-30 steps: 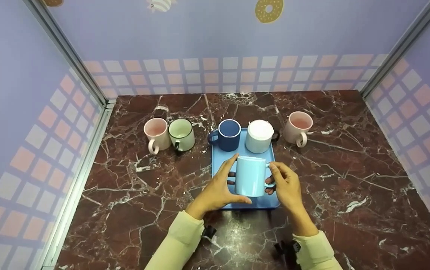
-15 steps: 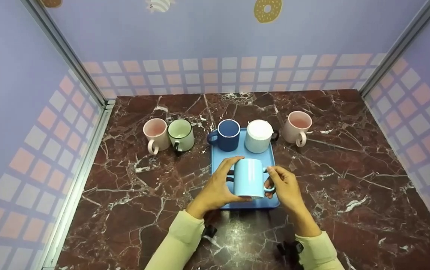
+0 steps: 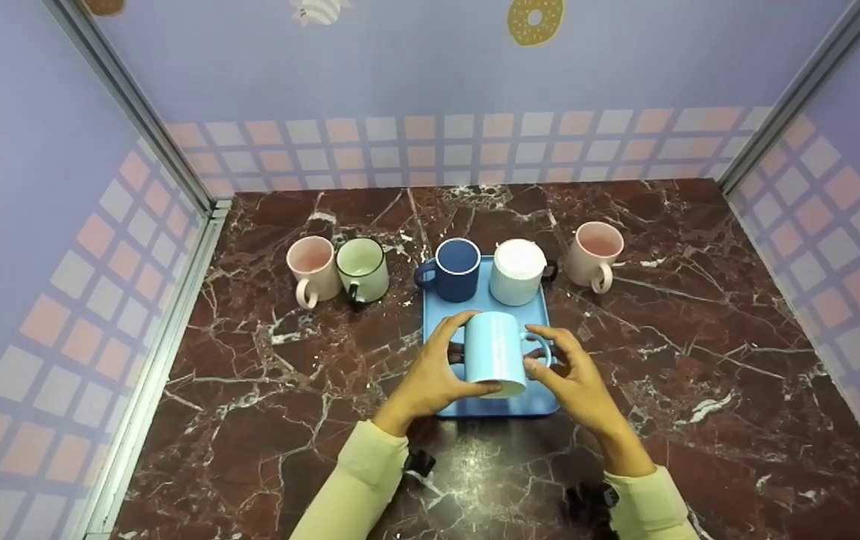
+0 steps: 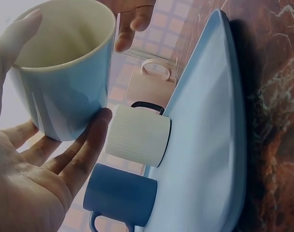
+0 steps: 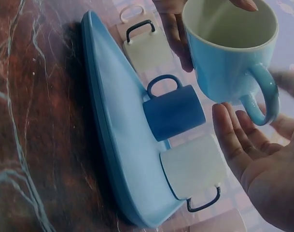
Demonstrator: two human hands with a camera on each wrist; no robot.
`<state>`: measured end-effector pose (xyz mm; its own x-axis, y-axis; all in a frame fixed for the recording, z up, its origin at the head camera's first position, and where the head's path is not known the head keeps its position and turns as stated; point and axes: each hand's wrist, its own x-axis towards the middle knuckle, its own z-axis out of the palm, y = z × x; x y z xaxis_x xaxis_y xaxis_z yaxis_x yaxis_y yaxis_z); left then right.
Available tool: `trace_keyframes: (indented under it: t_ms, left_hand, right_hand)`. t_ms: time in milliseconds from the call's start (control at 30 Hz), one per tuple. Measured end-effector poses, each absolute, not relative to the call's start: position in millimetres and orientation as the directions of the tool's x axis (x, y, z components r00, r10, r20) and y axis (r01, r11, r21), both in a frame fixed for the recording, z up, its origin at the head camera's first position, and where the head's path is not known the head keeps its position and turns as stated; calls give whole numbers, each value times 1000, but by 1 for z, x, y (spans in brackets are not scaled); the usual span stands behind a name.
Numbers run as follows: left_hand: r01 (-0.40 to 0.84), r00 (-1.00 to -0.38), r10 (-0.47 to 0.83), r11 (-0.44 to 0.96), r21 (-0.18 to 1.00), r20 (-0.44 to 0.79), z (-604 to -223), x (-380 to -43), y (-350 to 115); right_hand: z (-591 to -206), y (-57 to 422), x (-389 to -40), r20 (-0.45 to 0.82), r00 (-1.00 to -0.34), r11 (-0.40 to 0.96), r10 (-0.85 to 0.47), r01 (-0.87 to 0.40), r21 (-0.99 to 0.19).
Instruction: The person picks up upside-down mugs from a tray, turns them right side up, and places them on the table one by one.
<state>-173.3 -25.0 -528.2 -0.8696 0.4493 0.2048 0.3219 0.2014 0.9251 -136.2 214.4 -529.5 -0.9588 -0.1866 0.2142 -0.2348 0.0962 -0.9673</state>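
Observation:
A glossy light blue mug (image 3: 493, 349) is held above a blue tray (image 3: 501, 407), tipped so its pale mouth faces the person. My left hand (image 3: 430, 379) grips its body, thumb at the rim and fingers against the side. Beside the handle is my right hand (image 3: 579, 386); in the right wrist view its fingers (image 5: 229, 125) lie spread and loose near the mug, not curled round the handle (image 5: 265, 99). On the tray's far end stand an upright dark blue mug (image 3: 456, 271) and a ribbed white mug (image 3: 517, 274), upside down with a black handle.
Left of the tray, a pink mug (image 3: 313, 271) and a pale green mug (image 3: 363, 271) with a black handle stand close together. Another pink mug (image 3: 594, 256) is to its right. Patterned walls (image 3: 430, 67) border the dark red marbled tabletop (image 3: 699, 337).
The light blue mug has turned so its mouth now points toward the person. My right hand's fingers have loosened from their pinch on the handle; my left hand keeps its hold.

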Motion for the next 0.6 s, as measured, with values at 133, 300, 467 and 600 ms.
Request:
trace_keyframes:
  t_ms: [133, 300, 467, 600]
  left_hand:
    - [283, -880, 442, 191, 940, 175, -524, -172, -24]
    - [225, -884, 448, 159, 961, 133, -513, -168, -25]
    - [177, -890, 447, 154, 972, 91, -518, -170, -26]
    - [126, -892, 451, 154, 980, 43, -523, -172, -26]
  right_hand:
    - [-520, 215, -131, 360, -907, 101, -220, -388, -916]
    - [-511, 217, -128, 447, -848, 109, -285, -492, -864]
    - [-513, 219, -129, 482, -818, 93, -315, -532, -842]
    - [-515, 219, -130, 512, -808, 132, -292, -564, -815]
